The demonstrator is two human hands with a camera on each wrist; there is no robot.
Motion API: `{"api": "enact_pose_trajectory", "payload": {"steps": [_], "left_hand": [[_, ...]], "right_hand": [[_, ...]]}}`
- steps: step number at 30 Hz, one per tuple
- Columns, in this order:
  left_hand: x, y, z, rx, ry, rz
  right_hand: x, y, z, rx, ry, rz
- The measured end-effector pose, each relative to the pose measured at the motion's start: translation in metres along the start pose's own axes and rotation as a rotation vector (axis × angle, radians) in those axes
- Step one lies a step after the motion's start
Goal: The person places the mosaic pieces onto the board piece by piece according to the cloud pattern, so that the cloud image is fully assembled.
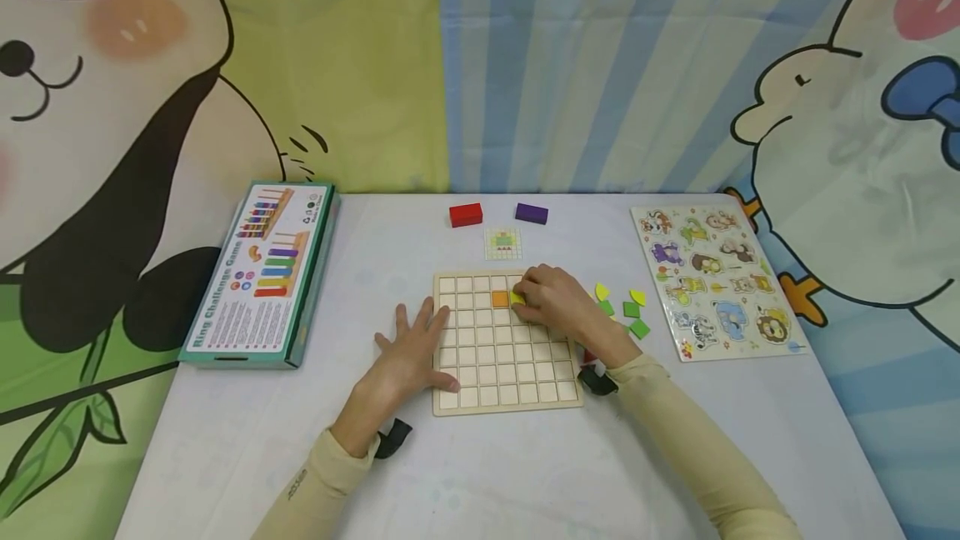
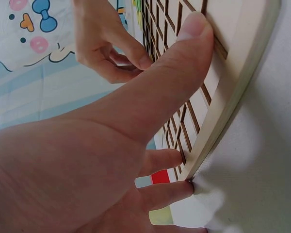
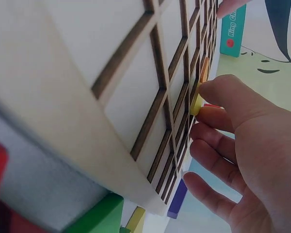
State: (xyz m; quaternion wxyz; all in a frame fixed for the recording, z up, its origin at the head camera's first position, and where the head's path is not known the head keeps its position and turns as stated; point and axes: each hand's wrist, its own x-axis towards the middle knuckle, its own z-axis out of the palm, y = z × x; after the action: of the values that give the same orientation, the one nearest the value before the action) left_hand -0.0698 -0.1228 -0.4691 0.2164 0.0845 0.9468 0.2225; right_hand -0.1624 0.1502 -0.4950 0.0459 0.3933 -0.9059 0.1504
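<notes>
A wooden grid board (image 1: 495,411) lies flat on the white table. Along its left edge spreads my left hand (image 1: 411,361), thumb on the near left corner and other fingertips at the rim. My right hand (image 1: 558,304) is over the far part of the grid, pinching a small yellow piece (image 3: 196,103) between thumb and index finger at a cell. Directly left of that piece, an orange square tile (image 1: 500,299) sits in a cell. The right fingers partly cover the yellow piece, so its full shape is hidden. A small pattern card (image 1: 503,244) lies beyond the board.
Several loose green tiles (image 1: 639,329) and yellow pieces (image 1: 637,297) lie right of the board, with something red partly under the right wrist. A red block (image 1: 466,215) and a purple block (image 1: 532,213) stand behind. A game box (image 1: 247,282) is left, an animal puzzle (image 1: 716,282) right.
</notes>
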Motion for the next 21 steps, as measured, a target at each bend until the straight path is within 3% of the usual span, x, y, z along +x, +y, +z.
{"api": "enact_pose_trajectory", "payload": {"steps": [7, 16, 21], "left_hand": [[0.0, 0.001, 0.001, -0.005, -0.002, 0.004], [-0.001, 0.002, 0.001, -0.004, -0.01, 0.0], [0.0, 0.001, 0.0, 0.002, -0.014, -0.005]], "right_hand": [[-0.005, -0.002, 0.0, -0.047, 0.025, -0.026], [-0.013, 0.005, -0.006, -0.004, 0.068, 0.007], [-0.028, 0.018, -0.016, -0.033, 0.092, 0.047]]}}
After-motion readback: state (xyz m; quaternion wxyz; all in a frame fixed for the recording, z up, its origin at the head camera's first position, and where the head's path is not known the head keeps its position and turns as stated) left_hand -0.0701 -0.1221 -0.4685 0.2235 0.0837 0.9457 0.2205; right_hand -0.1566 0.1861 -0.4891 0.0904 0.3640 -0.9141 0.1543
